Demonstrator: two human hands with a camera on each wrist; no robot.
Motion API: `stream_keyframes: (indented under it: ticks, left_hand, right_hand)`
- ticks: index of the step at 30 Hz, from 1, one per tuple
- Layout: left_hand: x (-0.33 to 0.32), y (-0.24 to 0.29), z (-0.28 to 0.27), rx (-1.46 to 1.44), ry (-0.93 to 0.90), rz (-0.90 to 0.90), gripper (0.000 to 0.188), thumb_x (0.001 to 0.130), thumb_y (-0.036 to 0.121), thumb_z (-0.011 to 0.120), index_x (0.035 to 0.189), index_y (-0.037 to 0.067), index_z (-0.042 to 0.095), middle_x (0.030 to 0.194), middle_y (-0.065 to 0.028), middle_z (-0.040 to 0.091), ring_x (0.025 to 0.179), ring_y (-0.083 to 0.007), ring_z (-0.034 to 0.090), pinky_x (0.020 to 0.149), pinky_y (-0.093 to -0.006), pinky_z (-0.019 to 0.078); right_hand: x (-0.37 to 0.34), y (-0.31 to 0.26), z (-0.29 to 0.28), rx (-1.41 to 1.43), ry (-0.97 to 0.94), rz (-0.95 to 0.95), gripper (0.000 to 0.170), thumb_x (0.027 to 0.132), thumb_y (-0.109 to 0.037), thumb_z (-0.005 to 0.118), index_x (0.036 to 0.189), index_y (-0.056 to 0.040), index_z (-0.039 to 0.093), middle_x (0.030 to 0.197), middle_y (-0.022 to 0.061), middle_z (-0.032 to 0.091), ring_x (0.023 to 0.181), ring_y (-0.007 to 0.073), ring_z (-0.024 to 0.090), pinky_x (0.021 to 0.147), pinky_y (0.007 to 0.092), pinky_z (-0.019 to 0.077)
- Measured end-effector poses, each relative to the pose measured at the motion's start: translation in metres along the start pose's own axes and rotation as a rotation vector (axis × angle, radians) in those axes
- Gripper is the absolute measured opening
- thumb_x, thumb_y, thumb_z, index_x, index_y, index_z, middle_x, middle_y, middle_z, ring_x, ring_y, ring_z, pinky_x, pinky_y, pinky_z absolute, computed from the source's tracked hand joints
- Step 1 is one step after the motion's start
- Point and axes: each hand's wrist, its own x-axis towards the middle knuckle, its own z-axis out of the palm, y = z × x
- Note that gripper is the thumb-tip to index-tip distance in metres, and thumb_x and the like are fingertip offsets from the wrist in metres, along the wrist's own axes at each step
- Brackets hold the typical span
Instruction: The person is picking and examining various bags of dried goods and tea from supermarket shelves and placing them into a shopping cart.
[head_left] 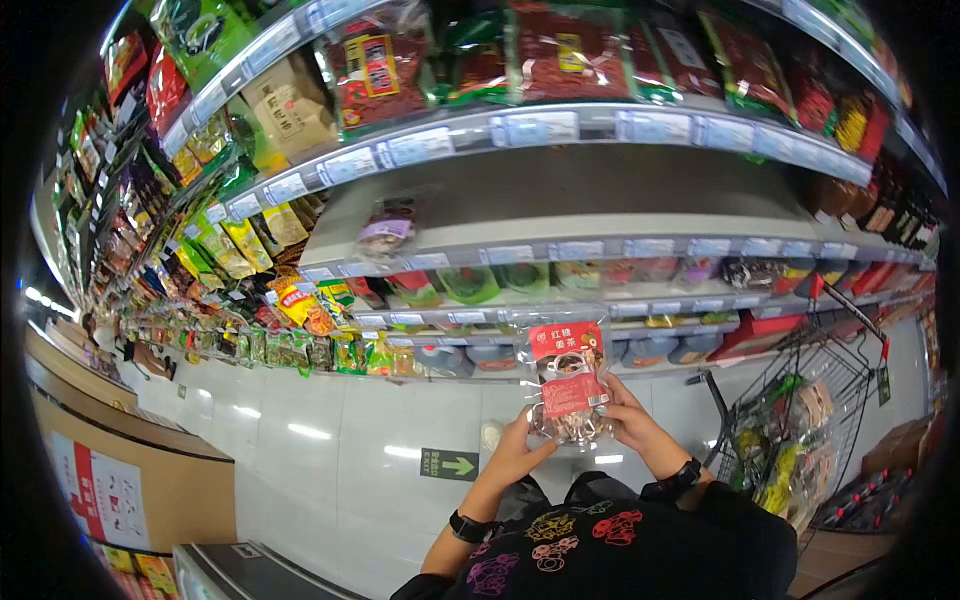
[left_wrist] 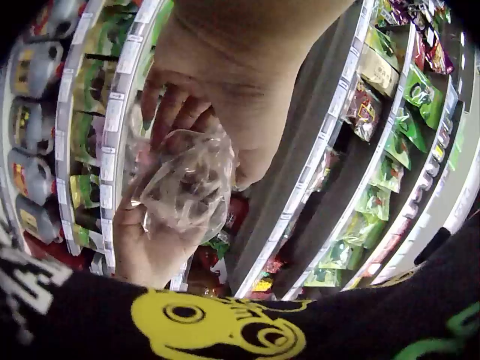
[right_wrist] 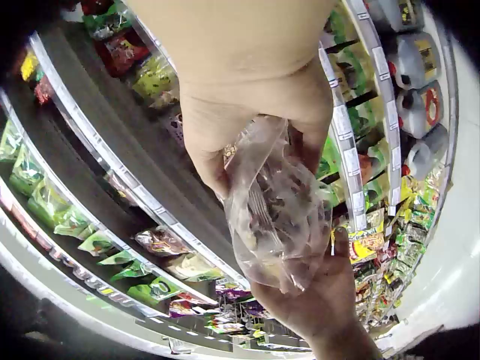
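Note:
Both hands hold a clear plastic bag of brown sugar ginger tea [head_left: 567,350] upright in front of the body, its red printed label facing the head camera. My left hand [head_left: 518,455] grips the lower left edge, and my right hand [head_left: 632,418] grips the right edge. In the left wrist view, the crinkled clear underside of the bag [left_wrist: 191,184] shows between the two hands. The right wrist view shows a clear seam and dark pieces inside the bag [right_wrist: 274,210], with the fingers partly hidden behind it.
Ahead, a shelf [head_left: 600,190] carries one small purple-labelled packet [head_left: 388,228]; bags of red dried goods [head_left: 570,55] fill the shelf above. A wire shopping cart [head_left: 735,440] with bagged goods stands at the right. Cardboard boxes [head_left: 190,490] stand left, beyond the tiled floor [head_left: 330,500].

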Motion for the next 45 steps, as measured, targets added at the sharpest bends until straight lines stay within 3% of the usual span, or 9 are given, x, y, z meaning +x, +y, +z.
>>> stream_keyframes:
  ticks: [7, 9, 13, 16, 19, 23, 33, 38, 45]
  left_hand:
    - [0.064, -0.026, -0.154, 0.422, 0.247, 0.304, 0.033, 0.077, 0.006, 0.052, 0.108, -0.003, 0.046, 0.09, -0.0122, 0.058, 0.084, -0.0175, 0.056, 0.074, -0.0297, 0.0437]
    - [0.084, -0.023, -0.204, -0.053, 0.489, 0.077, 0.024, 0.08, 0.004, 0.045, 0.104, -0.002, 0.047, 0.083, -0.0116, 0.059, 0.072, -0.0149, 0.057, 0.065, -0.0269, 0.0453]
    - [0.131, -0.024, -0.306, -0.196, 0.915, 0.219, 0.015, 0.085, 0.006, 0.041, 0.095, -0.001, 0.047, 0.064, -0.0063, 0.054, 0.054, -0.011, 0.051, 0.052, -0.0228, 0.0424]
    - [0.15, -0.027, -0.344, -0.153, 0.887, 0.116, 0.013, 0.085, 0.01, 0.043, 0.092, -0.001, 0.048, 0.06, -0.0041, 0.052, 0.053, -0.0106, 0.05, 0.051, -0.0224, 0.0418]
    - [0.161, -0.034, -0.361, 0.011, 0.689, -0.022, 0.014, 0.085, 0.014, 0.046, 0.087, 0.0, 0.05, 0.06, -0.0036, 0.053, 0.051, -0.0111, 0.052, 0.048, -0.0219, 0.0404]
    - [0.168, -0.028, -0.365, -0.186, 0.375, -0.225, 0.017, 0.086, 0.019, 0.047, 0.076, 0.004, 0.05, 0.064, -0.002, 0.052, 0.061, -0.0141, 0.059, 0.05, -0.0229, 0.043]
    - [0.162, -0.011, -0.35, -0.481, 0.263, -0.067, 0.022, 0.085, 0.017, 0.051, 0.066, 0.007, 0.048, 0.061, 0.0033, 0.047, 0.057, -0.0049, 0.048, 0.053, -0.0231, 0.0448]
    - [0.175, -0.003, -0.321, -0.507, 0.231, -0.03, 0.022, 0.085, 0.019, 0.052, 0.066, 0.007, 0.047, 0.062, 0.0025, 0.048, 0.059, -0.0045, 0.048, 0.054, -0.0229, 0.0456]
    - [0.205, -0.004, -0.255, -0.549, 0.064, -0.004, 0.015, 0.086, 0.015, 0.049, 0.072, 0.01, 0.045, 0.065, 0.0036, 0.048, 0.058, -0.0053, 0.046, 0.055, -0.0246, 0.0439]
  right_hand:
    - [0.144, 0.011, 0.047, 0.056, -0.131, -0.047, 0.069, 0.066, -0.001, 0.056, 0.128, -0.003, 0.026, 0.128, 0.0089, 0.036, 0.115, 0.02, 0.039, 0.094, 0.0343, 0.0346]
    - [0.172, 0.009, 0.067, 0.008, -0.17, -0.101, 0.072, 0.065, -0.005, 0.06, 0.128, -0.002, 0.026, 0.127, 0.0096, 0.037, 0.116, 0.0196, 0.039, 0.096, 0.0352, 0.0331]
    - [0.208, -0.018, 0.132, -0.02, -0.175, -0.138, 0.082, 0.061, -0.012, 0.068, 0.129, -0.0016, 0.024, 0.126, 0.0099, 0.04, 0.116, 0.02, 0.04, 0.097, 0.0346, 0.0319]
    - [0.231, -0.015, 0.142, 0.017, -0.151, -0.179, 0.081, 0.063, -0.017, 0.069, 0.129, -0.0016, 0.024, 0.125, 0.0112, 0.04, 0.114, 0.0201, 0.041, 0.096, 0.034, 0.0341]
    - [0.254, -0.015, 0.149, 0.078, -0.123, -0.148, 0.077, 0.067, -0.02, 0.066, 0.13, -0.0031, 0.024, 0.124, 0.0124, 0.041, 0.113, 0.0206, 0.043, 0.094, 0.0341, 0.0362]
    - [0.281, -0.014, 0.165, 0.178, -0.172, -0.163, 0.066, 0.073, -0.017, 0.059, 0.128, -0.0017, 0.026, 0.122, 0.0144, 0.044, 0.11, 0.024, 0.046, 0.092, 0.0374, 0.0388]
    - [0.284, -0.014, 0.17, 0.175, -0.166, -0.112, 0.065, 0.073, -0.02, 0.058, 0.128, -0.0014, 0.028, 0.121, 0.0151, 0.044, 0.108, 0.0242, 0.047, 0.091, 0.0346, 0.0389]
    - [0.261, -0.026, 0.156, 0.278, -0.204, -0.17, 0.063, 0.074, -0.025, 0.058, 0.125, -0.0013, 0.031, 0.12, 0.0182, 0.044, 0.105, 0.0318, 0.049, 0.087, 0.0458, 0.0415]
    - [0.205, -0.053, 0.102, 0.347, -0.173, -0.3, 0.057, 0.074, -0.028, 0.057, 0.119, 0.0023, 0.04, 0.116, 0.0183, 0.048, 0.104, 0.0306, 0.05, 0.089, 0.0444, 0.0404]
